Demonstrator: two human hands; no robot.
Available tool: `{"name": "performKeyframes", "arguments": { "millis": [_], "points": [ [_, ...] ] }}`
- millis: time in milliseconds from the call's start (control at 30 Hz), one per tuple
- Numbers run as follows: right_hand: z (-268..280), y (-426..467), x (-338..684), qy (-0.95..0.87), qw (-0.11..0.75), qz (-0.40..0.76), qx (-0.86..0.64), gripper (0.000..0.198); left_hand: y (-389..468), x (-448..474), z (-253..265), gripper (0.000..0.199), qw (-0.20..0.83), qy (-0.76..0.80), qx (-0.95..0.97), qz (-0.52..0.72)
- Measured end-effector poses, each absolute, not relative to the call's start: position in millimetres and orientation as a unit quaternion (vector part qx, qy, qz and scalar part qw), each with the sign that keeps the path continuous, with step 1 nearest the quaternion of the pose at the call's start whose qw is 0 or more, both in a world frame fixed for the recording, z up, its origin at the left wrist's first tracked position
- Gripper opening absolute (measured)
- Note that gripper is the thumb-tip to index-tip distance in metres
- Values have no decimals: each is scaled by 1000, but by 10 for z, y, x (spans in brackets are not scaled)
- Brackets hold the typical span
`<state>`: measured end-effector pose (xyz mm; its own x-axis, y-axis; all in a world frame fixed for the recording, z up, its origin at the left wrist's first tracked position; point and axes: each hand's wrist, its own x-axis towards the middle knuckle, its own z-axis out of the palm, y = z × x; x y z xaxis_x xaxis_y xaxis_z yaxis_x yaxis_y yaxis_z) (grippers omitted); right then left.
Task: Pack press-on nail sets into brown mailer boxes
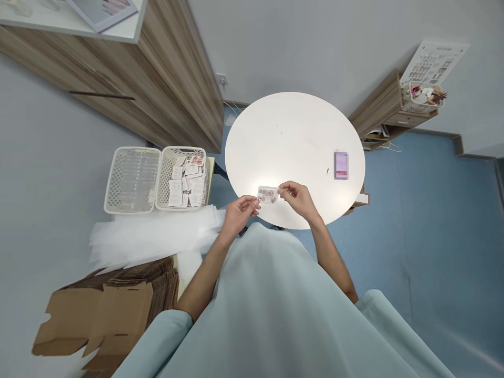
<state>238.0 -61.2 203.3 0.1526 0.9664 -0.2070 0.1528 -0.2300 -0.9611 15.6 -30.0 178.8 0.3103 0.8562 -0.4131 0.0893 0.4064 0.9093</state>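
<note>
Over the near edge of the round white table [291,126], a small clear plastic case [268,192] is held between my two hands. Several small, round, shiny pieces show inside it; their kind is too small to make out. My left hand [238,214] pinches the case's left end between thumb and fingers. At the opposite end, the thumb and fingertips of my right hand [298,198] close on its upper right corner. The case looks closed, though its lid edge cannot be told clearly.
On the table's right side lies a phone [341,165]. Left stand a white basket of small cards [160,178] and another basket with clear plastic cases [105,205]. White foam sheets [157,236] and flattened cardboard boxes [114,310] are below them. A wooden cabinet [181,68] rises behind.
</note>
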Motion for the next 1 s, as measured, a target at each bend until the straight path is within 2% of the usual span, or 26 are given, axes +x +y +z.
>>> {"name": "performKeyframes", "arguments": {
  "millis": [167, 433, 700, 800, 1000],
  "points": [
    [2075, -648, 2401, -427, 449, 510, -597, 31, -305, 198, 1843, 54, 671, 507, 457, 290],
    [2066, -797, 2439, -418, 425, 523, -609, 35, -214, 290, 1968, 52, 638, 542, 446, 317],
    [1880, -961, 2436, -313, 493, 530, -615, 35, -136, 497, 1962, 45, 650, 504, 463, 329],
    [1882, -962, 2512, -297, 493, 541, -613, 40, -134, 530, 1967, 49, 694, 480, 439, 308],
    [1885, -962, 2664, -287, 473, 629, -546, 41, -109, 585, 1961, 71, 850, 331, 353, 208]
  ]
}}
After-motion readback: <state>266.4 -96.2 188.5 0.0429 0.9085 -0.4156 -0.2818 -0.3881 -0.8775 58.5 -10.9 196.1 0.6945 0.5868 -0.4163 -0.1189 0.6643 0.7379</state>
